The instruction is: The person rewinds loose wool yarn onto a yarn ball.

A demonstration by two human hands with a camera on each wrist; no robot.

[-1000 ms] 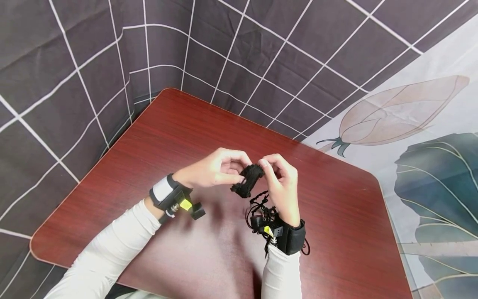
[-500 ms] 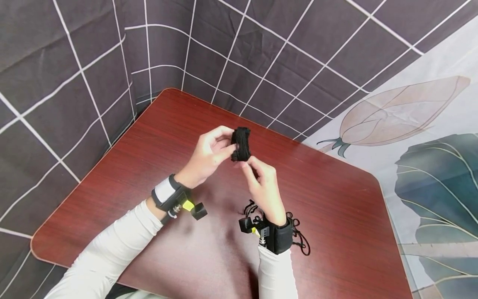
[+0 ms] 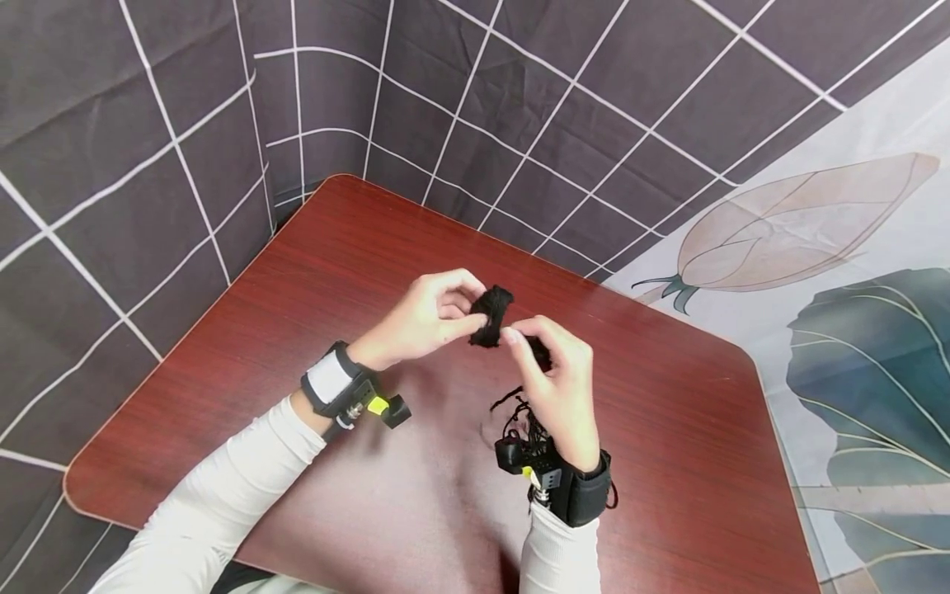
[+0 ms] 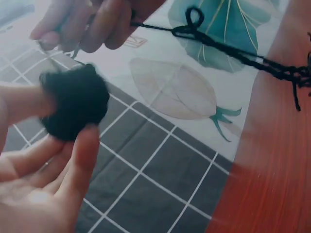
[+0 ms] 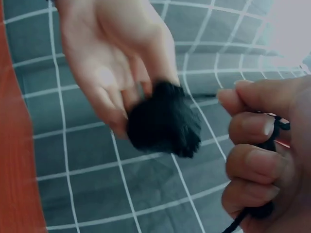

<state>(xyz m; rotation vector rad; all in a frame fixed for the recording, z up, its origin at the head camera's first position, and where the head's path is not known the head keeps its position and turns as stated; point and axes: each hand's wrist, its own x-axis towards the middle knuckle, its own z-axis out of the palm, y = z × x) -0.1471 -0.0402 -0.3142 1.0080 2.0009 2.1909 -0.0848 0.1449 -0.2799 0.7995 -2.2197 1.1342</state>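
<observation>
Black yarn bundle [image 3: 491, 316] near the centre of the head frame, held up off the bench [image 3: 371, 247]. Wound into a thick short hank; in both wrist views its outline is blurred.

Left hand [image 3: 426, 322], just left of frame centre: fingers and thumb grip the bundle from its left side. In the left wrist view the bundle sits left of centre, thumb and fingers around it.

Right hand [image 3: 560, 379], right of centre and slightly lower: thumb and forefinger pinch a thin strand [image 5: 201, 95], which runs straight from the bundle's edge to the fingertips in the right wrist view. The other fingers are curled over a dark length of cord [image 5: 262, 209] in the palm, trailing out at the bottom of that view.

Loose cord [image 3: 523, 417] lies tangled in the lower centre-right of the head frame, partly hidden by the right wrist and its camera [image 3: 509, 454]. In the left wrist view, cord with a small loop stretches from the right hand toward the right edge.

Surroundings: dark grid-patterned cloth [image 3: 416, 82] across the upper frame; pale leaf-print cloth [image 3: 742, 462] on the right. Both sleeves white.
</observation>
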